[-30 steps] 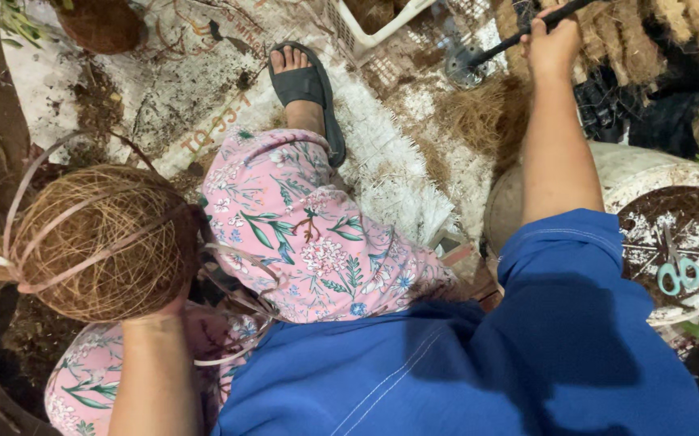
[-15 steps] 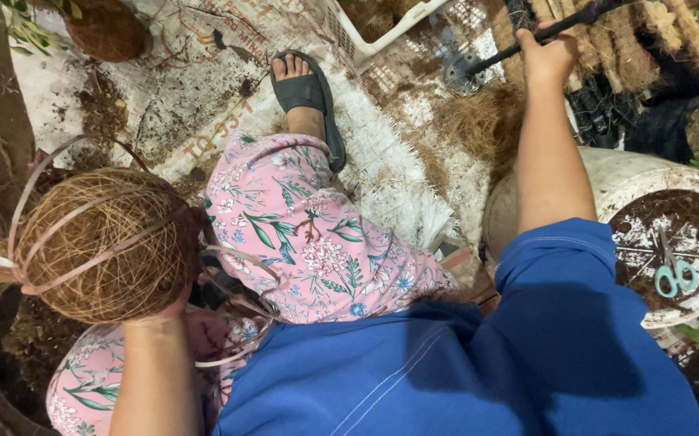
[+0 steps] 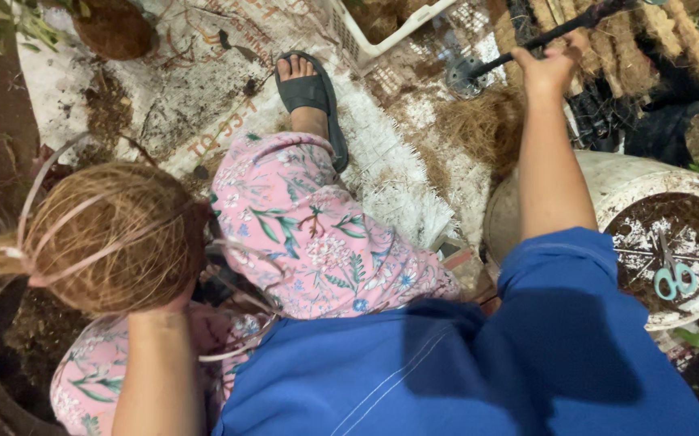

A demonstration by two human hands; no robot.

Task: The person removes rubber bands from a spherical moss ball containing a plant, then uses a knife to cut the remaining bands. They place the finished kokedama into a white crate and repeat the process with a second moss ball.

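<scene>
- The right hand has its fingers wrapped tight around a dark rod, far to the right.
- The rod ends in a round metal foot, which sits just beside a heap of dry fibre on the ground.
- To do this well, I think the grip should stay firm and close to the middle of the rod, so the far end does not swing.
- The left hand holds up a fibre ball from below, at near left. The fingers are hidden behind it, so I cannot tell how they close.
- Pale strips go around the ball. Keep it level so they do not slip.
- Scissors lie in a white pot at right.
</scene>
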